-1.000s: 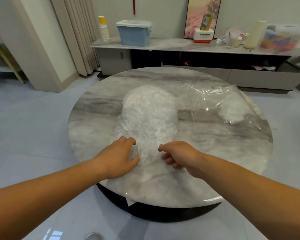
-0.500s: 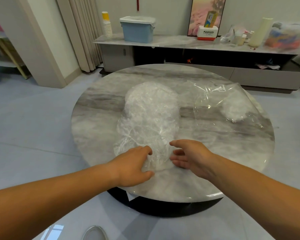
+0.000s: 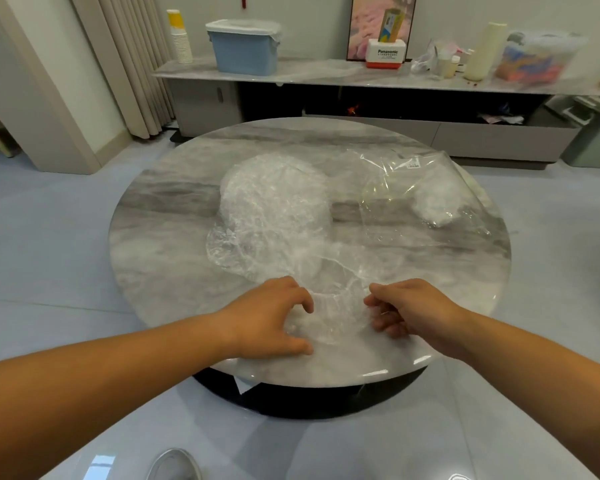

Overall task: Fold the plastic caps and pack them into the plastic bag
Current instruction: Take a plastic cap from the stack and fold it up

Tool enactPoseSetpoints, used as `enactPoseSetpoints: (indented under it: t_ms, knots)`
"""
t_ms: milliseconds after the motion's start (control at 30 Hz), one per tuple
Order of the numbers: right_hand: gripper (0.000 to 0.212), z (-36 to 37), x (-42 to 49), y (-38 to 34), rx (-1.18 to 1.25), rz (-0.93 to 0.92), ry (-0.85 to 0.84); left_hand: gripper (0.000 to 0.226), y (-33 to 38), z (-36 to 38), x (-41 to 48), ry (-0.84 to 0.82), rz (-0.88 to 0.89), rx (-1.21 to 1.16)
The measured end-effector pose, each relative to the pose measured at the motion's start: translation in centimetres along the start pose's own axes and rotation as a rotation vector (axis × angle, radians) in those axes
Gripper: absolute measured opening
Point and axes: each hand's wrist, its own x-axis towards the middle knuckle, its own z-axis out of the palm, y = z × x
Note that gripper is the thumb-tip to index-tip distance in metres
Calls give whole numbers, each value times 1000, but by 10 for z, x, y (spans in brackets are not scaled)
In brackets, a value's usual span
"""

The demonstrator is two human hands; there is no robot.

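Once I'd pulled a crinkly clear plastic cap (image 3: 333,306) to the marble table's (image 3: 326,374) near edge, my left hand (image 3: 271,317) and right hand (image 3: 409,310) pinched its rim, ready for folding.

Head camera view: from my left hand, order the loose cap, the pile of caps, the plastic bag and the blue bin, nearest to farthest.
1. loose cap, gripped by the left hand itself
2. pile of caps, just ahead
3. plastic bag, ahead to the right
4. blue bin, on the far shelf
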Motion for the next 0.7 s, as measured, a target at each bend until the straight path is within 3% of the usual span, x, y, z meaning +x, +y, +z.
enactPoseSetpoints:
  t_ms: [167,300,367,533,700]
  knots:
    - [34,-21,-11,8,-226,-2,-25,46,2,8,12,-66,41,38]
    - [25,-28,-13,5,-611,-387,128,32,3,9,20,-36,57,26]
    - [24,-25,-16,3,-644,-513,35,23,2,9,22,-30,72,6]
    - [36,-17,-17,7,-715,-548,-265,12,-1,6,22,62,186,64]
    - [54,-17,-13,10,-635,-517,-326,14,-2,1,22,-29,144,-2]
